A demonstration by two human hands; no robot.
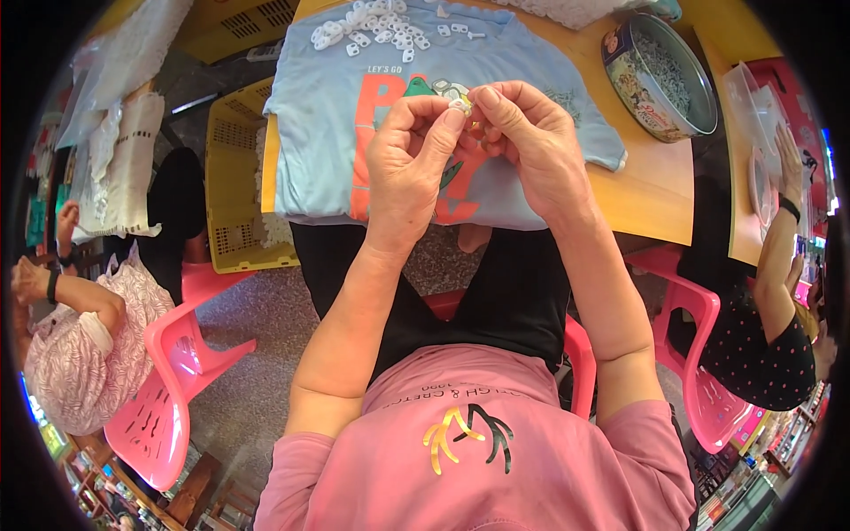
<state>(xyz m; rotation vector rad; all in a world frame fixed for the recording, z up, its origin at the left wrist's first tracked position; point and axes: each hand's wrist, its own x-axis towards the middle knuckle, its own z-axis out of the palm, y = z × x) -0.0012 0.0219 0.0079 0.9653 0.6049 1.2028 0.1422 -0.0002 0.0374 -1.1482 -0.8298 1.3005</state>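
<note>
My left hand [412,159] pinches a small white plastic piece [459,104] between thumb and fingertips, above a light blue T-shirt [314,150] spread over the table. Close against it, my right hand [540,146] has its thumb and fingers pressed together; what lies between them is hidden. Beyond my hands, a loose pile of similar white plastic pieces [381,26] with holes lies on the shirt. Some small grey metal parts [564,104] are scattered on the shirt, right of my right hand.
A round tin [662,124] with many small metal parts stands on the wooden table [651,195] at the right. Left of the table is a yellow crate [232,177] holding white pieces. Pink chairs [168,389] and seated people flank me on both sides.
</note>
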